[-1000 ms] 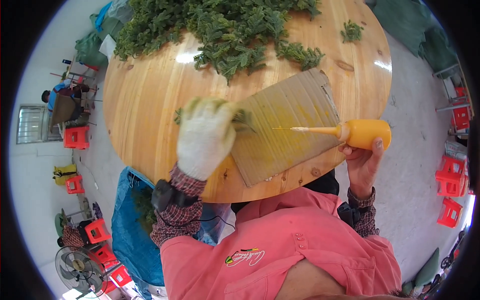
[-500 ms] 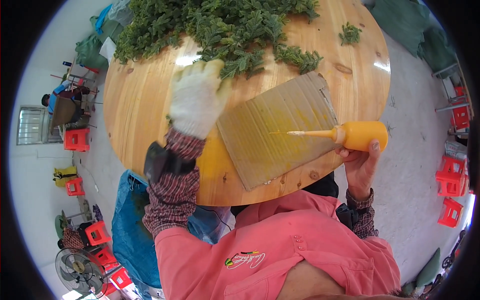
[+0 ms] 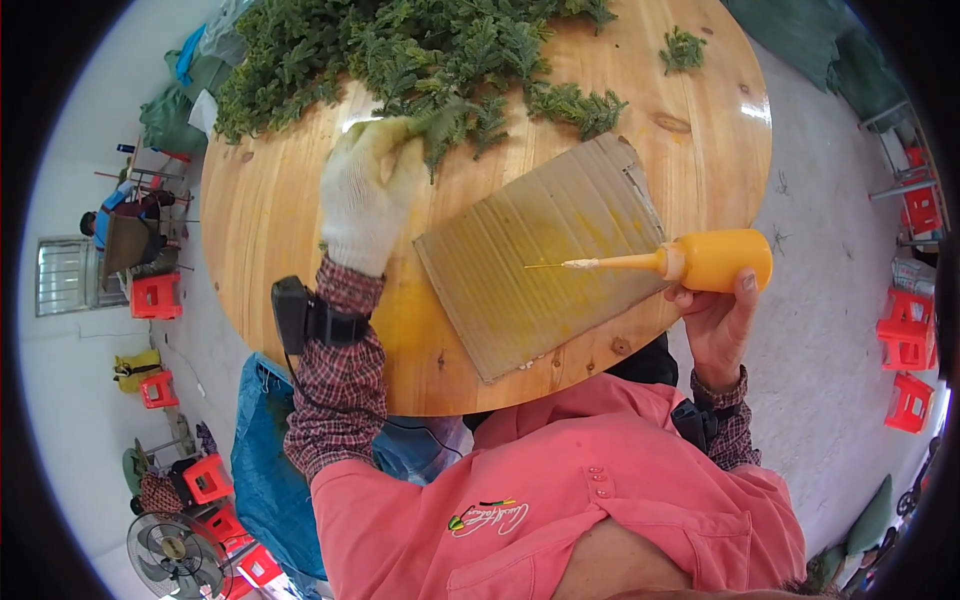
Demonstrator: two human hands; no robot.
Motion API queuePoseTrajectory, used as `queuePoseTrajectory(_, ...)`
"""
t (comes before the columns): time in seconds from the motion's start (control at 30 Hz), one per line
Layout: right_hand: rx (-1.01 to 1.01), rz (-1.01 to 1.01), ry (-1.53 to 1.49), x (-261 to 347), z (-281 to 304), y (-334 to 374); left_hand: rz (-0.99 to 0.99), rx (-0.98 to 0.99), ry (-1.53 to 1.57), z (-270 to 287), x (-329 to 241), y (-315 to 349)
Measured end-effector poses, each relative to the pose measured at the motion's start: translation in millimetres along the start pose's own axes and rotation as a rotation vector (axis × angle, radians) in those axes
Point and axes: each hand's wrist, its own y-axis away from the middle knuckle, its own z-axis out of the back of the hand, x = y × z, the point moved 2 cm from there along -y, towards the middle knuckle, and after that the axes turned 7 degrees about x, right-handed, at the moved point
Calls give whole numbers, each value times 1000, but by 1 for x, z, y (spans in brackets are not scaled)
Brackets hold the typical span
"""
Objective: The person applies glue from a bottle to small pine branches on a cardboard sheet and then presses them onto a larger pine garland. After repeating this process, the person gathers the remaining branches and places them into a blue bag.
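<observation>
My left hand (image 3: pixel 368 190), in a white and yellowish glove, is at the near edge of a heap of green artificial-looking fir sprigs (image 3: pixel 400 45). Its thumb and fingers close on a sprig (image 3: pixel 441 130) that looks slightly blurred. My bare right hand (image 3: pixel 716 318) grips an orange-yellow squeeze bottle (image 3: pixel 725 259) lying sideways in the air. The bottle's long nozzle ends in a thin needle tip pointing left, above a sheet of corrugated cardboard (image 3: pixel 530 280) with yellow stains.
A round wooden table (image 3: pixel 270 230) bears all this, with one loose sprig (image 3: pixel 683 50) at its far right. A blue bag (image 3: pixel 265 460) hangs by the near left edge. Red stools (image 3: pixel 157 297), a fan (image 3: pixel 175 550) and a seated person (image 3: pixel 130 225) are off to the left.
My left hand has drawn slightly left, and a sprig now shows at its fingertips, set off from the heap. The right hand holds the bottle almost as before.
</observation>
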Motion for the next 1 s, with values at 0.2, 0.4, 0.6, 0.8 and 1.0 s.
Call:
queuePoseTrajectory(0.2,-45,64,41,17,7,3,-519,114,-478,-14,-53,68)
queuePoseTrajectory(0.4,-33,82,162,20,6,10,-393,279,-361,-30,-58,103)
queuePoseTrajectory(0.6,83,137,442,17,-15,11,-271,378,-331,-30,-78,113)
queuePoseTrajectory(0.8,199,262,754,18,-19,12,-243,408,-353,-30,-81,113)
queuePoseTrajectory(1.0,266,413,865,14,-44,10,-232,394,-356,-33,-80,116)
